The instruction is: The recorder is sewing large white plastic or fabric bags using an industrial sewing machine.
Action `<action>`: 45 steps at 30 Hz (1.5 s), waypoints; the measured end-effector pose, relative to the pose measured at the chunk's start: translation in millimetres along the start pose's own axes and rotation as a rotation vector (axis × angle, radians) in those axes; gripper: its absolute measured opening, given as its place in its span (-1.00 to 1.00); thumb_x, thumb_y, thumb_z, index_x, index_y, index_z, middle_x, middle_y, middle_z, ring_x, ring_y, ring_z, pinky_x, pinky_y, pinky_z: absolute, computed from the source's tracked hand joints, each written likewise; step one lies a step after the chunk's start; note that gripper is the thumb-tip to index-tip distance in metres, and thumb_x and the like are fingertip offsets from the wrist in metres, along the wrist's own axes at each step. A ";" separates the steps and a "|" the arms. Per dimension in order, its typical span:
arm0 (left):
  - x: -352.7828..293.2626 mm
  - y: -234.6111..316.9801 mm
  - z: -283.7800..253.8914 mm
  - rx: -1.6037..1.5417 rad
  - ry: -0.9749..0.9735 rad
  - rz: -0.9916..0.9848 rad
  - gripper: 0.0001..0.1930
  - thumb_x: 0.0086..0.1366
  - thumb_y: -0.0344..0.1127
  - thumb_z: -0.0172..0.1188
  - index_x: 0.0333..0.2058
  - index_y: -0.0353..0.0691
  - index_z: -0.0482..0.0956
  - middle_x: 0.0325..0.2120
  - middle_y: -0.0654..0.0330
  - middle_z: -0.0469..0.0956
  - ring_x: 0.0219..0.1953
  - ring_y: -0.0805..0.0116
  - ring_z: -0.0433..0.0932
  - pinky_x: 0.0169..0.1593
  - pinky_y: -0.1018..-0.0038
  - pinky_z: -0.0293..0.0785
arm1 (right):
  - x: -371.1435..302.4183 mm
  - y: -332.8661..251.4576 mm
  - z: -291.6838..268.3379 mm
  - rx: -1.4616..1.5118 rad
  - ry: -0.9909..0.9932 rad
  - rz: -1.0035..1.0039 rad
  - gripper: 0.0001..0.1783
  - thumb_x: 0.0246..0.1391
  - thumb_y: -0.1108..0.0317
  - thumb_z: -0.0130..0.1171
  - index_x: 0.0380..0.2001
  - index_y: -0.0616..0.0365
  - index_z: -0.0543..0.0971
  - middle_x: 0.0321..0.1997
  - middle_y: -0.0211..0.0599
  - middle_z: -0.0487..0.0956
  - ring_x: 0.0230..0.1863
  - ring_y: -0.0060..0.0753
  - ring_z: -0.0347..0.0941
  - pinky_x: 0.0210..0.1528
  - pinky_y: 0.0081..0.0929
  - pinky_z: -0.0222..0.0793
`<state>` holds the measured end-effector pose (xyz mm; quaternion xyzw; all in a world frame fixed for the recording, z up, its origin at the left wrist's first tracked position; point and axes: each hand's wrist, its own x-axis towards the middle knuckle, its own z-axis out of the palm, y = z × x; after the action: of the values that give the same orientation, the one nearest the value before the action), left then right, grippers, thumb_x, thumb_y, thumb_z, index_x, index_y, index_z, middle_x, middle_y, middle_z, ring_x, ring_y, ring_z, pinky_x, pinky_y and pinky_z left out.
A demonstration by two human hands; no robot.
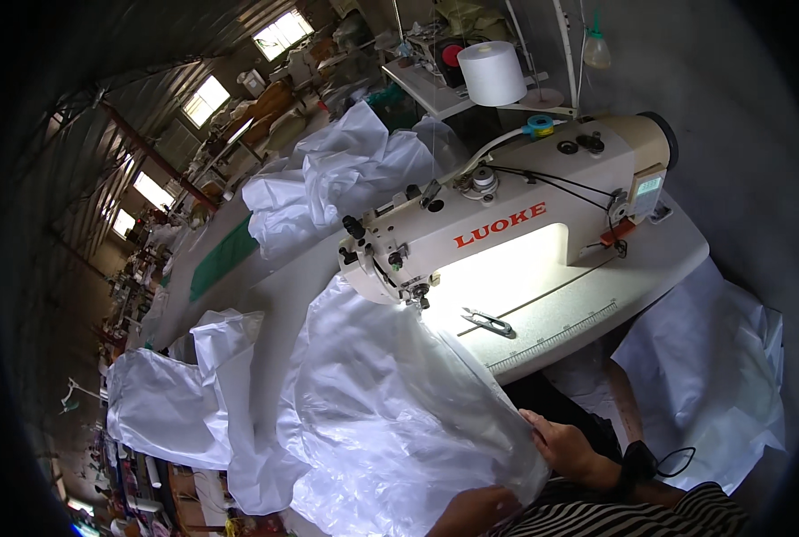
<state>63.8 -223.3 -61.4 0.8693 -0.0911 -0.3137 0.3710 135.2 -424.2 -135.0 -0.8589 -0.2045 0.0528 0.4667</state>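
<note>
A large white, shiny plastic-like sheet [377, 385] hangs from the sewing machine's needle area down toward me. Its edge runs under the presser foot of the white sewing machine [507, 210], whose lamp lights the bed. My right hand [561, 445], with a black band at the wrist, is closed on the sheet's right edge, thumb on top. Lower down, my left hand [478, 510] lies against the sheet near the picture's bottom edge; its fingers are hidden. Small thread snips [489, 322] rest on the machine table [552, 322], right of the needle.
More white sheeting [337, 170] is heaped behind the machine, with another piece [171, 403] at the left. A further white sheet [708, 376] hangs right of the table. A white thread cone [492, 74] stands at the back. Green cloth [223, 259] lies at the far left.
</note>
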 end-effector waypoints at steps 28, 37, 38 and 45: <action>144.9 -203.7 -267.2 0.680 0.857 -0.247 -0.36 0.41 0.10 -0.07 0.39 0.04 0.15 0.41 0.14 0.12 0.47 -0.02 -0.02 0.30 -0.43 -0.11 | 130.1 -45.2 69.5 -0.834 -0.172 -0.153 -0.35 0.09 0.45 0.00 0.29 0.40 0.31 -0.72 -0.47 0.50 -0.77 -0.49 0.45 -0.81 -0.43 0.27; 189.1 -226.3 -330.6 0.629 0.923 -0.291 -0.38 0.43 0.11 -0.09 0.36 -0.02 0.19 0.39 0.09 0.15 0.45 -0.04 0.00 0.29 -0.42 -0.08 | 218.6 -39.9 58.7 -0.883 -0.131 -0.149 -0.37 0.14 0.49 -0.03 0.31 0.38 0.26 -0.65 -0.45 0.56 -0.68 -0.45 0.52 -0.73 -0.45 0.35; 192.5 -229.7 -337.9 0.607 0.937 -0.281 -0.39 0.43 0.10 -0.08 0.36 -0.02 0.20 0.39 0.10 0.16 0.45 -0.03 0.01 0.29 -0.43 -0.08 | 217.6 -38.4 52.3 -0.727 -0.107 -0.111 -0.37 0.20 0.45 0.00 0.33 0.36 0.23 -0.61 -0.35 0.59 -0.60 -0.36 0.56 -0.60 -0.49 0.44; 158.4 -216.7 -330.0 0.333 1.025 0.167 -0.38 0.34 -0.23 0.18 0.33 -0.16 0.23 0.34 0.00 0.23 0.38 -0.05 0.16 0.37 -0.03 0.10 | 108.7 -12.6 72.6 1.185 -0.159 0.297 -0.33 0.23 0.24 0.23 0.30 0.28 0.25 0.03 -0.09 0.57 0.09 -0.38 0.53 0.07 -0.45 0.48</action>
<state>374.6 62.2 -115.0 0.9476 -0.0158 0.1996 0.2490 209.9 -318.0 -154.3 -0.4660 -0.0529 0.2859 0.8356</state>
